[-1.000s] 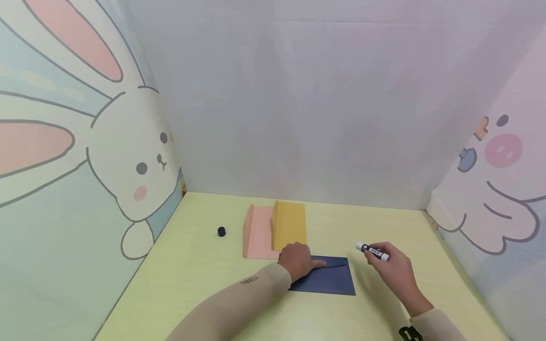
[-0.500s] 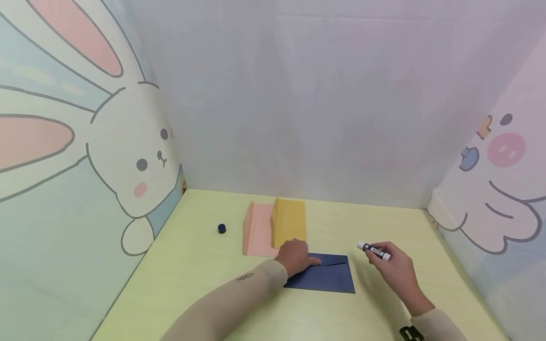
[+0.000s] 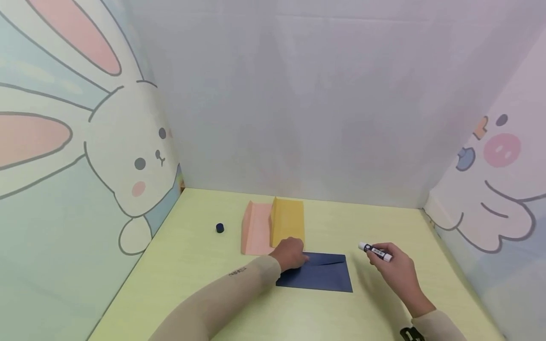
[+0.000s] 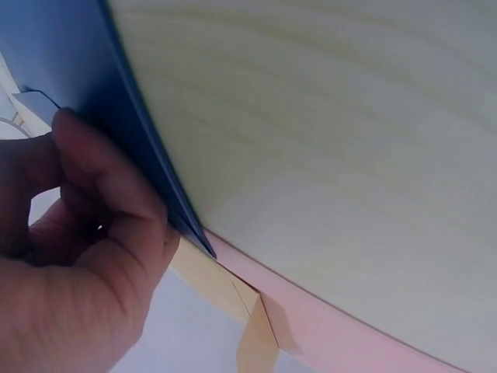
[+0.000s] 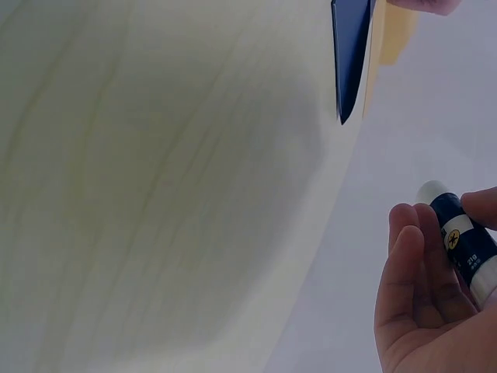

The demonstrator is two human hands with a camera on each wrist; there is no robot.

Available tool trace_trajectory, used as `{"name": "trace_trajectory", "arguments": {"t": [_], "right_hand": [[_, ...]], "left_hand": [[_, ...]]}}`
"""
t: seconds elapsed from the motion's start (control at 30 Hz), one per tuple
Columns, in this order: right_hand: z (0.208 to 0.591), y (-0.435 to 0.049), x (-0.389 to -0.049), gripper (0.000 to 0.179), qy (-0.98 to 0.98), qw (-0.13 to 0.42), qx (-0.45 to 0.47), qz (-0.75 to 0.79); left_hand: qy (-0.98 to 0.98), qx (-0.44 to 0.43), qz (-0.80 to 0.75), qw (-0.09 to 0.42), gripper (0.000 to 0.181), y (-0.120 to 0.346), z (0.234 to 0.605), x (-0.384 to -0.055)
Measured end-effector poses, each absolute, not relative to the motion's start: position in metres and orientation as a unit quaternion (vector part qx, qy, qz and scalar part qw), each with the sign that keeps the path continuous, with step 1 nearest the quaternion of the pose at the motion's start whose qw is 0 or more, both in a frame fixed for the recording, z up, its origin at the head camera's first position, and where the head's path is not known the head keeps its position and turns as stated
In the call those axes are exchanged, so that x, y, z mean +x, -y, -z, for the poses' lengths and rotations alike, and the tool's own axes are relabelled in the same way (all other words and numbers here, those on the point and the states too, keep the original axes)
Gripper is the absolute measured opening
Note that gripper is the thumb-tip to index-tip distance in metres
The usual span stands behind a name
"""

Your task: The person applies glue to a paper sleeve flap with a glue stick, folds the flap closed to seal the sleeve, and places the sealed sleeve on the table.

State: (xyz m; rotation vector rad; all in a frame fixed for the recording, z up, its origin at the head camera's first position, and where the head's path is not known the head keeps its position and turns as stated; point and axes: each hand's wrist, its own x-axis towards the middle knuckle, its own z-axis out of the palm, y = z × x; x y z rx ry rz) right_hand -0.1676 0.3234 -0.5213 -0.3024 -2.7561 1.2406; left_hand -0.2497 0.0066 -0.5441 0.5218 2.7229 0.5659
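A dark blue envelope (image 3: 317, 277) lies flap side up on the table, its flap lying down with a slight gap along the edge. My left hand (image 3: 289, 253) rests on the flap's left part, fingers curled and thumb pointing right; in the left wrist view its fingertips touch the blue paper. To the right, my right hand (image 3: 396, 267) holds a glue stick (image 3: 375, 251) above the table, between thumb and fingers. The stick has white ends and a dark label, and no cap covers its white tip in the right wrist view.
Behind the left hand, a yellow envelope (image 3: 288, 220) overlaps a pink envelope (image 3: 259, 227), both with flaps raised on their left sides. A small dark cap (image 3: 219, 228) stands farther left on the pale yellow table (image 3: 196, 279). Printed cloth walls enclose the sides.
My left hand has slid left along the blue envelope's flap, baring more of it. The right hand keeps hold of the glue stick in nearly the same place.
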Motion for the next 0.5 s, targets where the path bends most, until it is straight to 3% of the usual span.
{"name": "trace_trajectory", "arguments": {"t": [0.5], "right_hand": [[0.5237, -0.3209, -0.1704, 0.043, 0.903, 0.060, -0.095, -0.414]], "left_hand": [[-0.946, 0.184, -0.212, 0.162, 0.061, -0.0034, 0.5484, -0.2533]]}}
